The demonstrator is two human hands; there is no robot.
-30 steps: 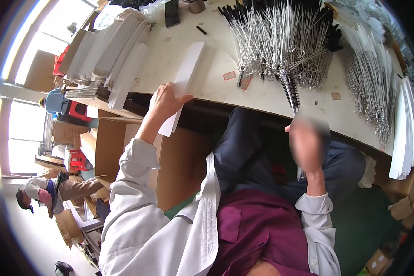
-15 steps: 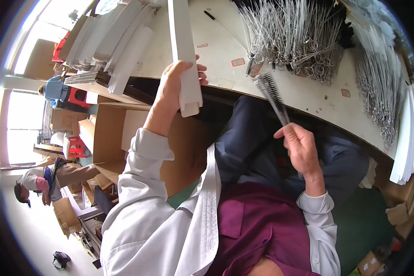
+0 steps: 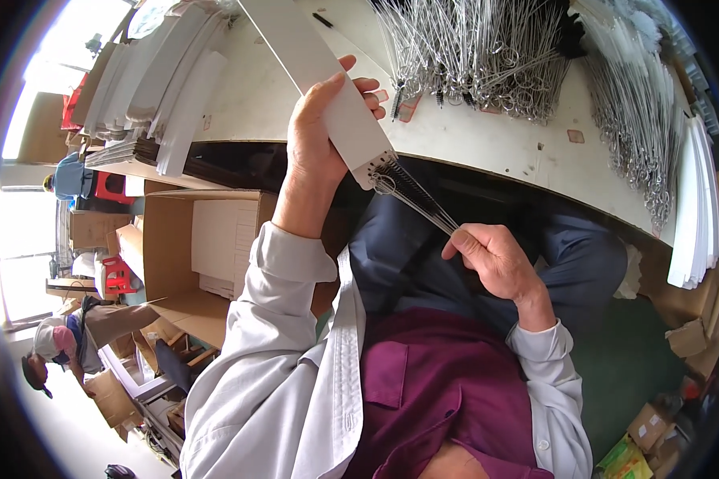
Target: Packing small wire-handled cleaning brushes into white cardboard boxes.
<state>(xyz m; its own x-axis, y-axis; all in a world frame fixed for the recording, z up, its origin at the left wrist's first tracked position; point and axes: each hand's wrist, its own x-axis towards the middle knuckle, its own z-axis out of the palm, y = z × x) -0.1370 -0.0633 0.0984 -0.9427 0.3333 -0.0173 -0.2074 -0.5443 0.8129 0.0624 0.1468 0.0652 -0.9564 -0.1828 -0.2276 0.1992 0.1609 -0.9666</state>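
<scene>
My left hand point(image 3: 315, 120) is wrapped round a long, narrow white carton point(image 3: 359, 128), tilted so that its open lower end points toward my lap. Between its thumb and fingers, my right hand point(image 3: 495, 259) pinches a bundle of thin wire brushes point(image 3: 425, 201) with black bristles. The far ends of these brushes are at the carton's open mouth, with a wire loop showing beside it; how far they reach inside is hidden. A large heap of similar wire brushes point(image 3: 487, 60) lies on the white table point(image 3: 455, 144) beyond my hands.
Flat white cartons point(image 3: 144, 76) are stacked at the table's left. More wire brushes point(image 3: 639, 136) and white cartons point(image 3: 693, 211) are at the right. An open cardboard box point(image 3: 166, 239) stands left of my arm. Another person point(image 3: 108, 323) is farther left, near a red stool point(image 3: 118, 275).
The carton has tilted, its open end swinging right and toward me. My right hand has brought the brush bundle left to the carton's mouth.
</scene>
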